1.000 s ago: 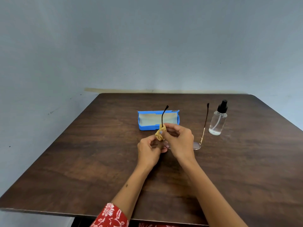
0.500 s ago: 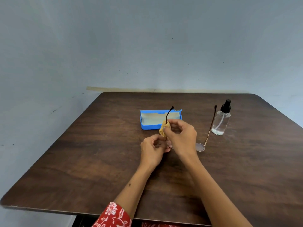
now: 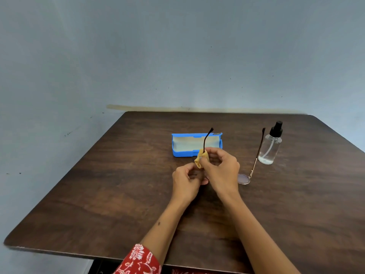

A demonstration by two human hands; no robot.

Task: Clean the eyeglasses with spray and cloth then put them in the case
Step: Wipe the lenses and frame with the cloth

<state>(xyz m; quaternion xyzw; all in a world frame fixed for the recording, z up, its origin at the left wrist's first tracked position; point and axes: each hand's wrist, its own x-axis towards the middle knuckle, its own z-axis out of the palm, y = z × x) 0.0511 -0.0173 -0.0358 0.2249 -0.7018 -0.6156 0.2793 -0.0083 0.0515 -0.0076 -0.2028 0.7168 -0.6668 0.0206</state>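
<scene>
Mid-wipe, near the middle of the surface (image 3: 122, 186). Right hand (image 3: 221, 171) curled, thumb and fingertips pinching a small tan cloth (image 3: 201, 158) around the left temple of the eyeglasses (image 3: 245, 178). Left hand (image 3: 186, 179) just beside it, fingers curled in toward the frame; probably steadying the near lens, though the actual contact hidden behind the right hand. Eyeglasses unfolded: one lens peeking out to the right of the right hand, low against the surface, both temples running away toward the far edge, dark tips raised. Long axis of the gripped temple pointing straight at the case.

Blue case (image 3: 194, 145) lying open just beyond the cloth, toward the far edge, its length parallel to that edge. Pale lining showing, nothing inside. Both hands close to it, right hand nearer.

Spray bottle (image 3: 270, 147) upright toward the far right corner, just beside the right temple tip, some clear liquid inside, black cap on.

Judgement: wiping stage, casing not yet done. Temples needing folding first, then a quarter turn to line the frame up with the case's length. Risk: free temple swinging into the bottle.
</scene>
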